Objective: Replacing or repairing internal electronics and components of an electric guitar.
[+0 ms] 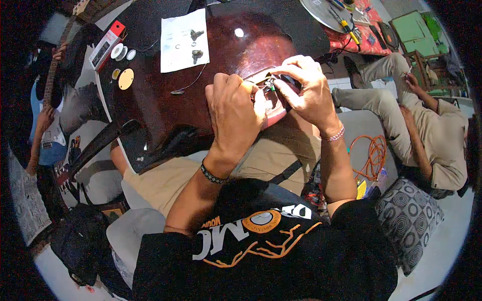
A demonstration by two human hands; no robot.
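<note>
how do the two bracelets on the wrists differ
The left wrist bracelet is a dark band with a light pattern; the right wrist bracelet is a thin pink and pale beaded strand. The left one looks wider and flatter, the right one slimmer. Both wrists lead to hands, left hand and right hand, working close together at an opening in the dark red guitar body.

Small oblong box (106,44), red, white and black, lying at upper left beside guitar body (165,95). White paper sheet (184,40) flat on body, just right of box.
</note>
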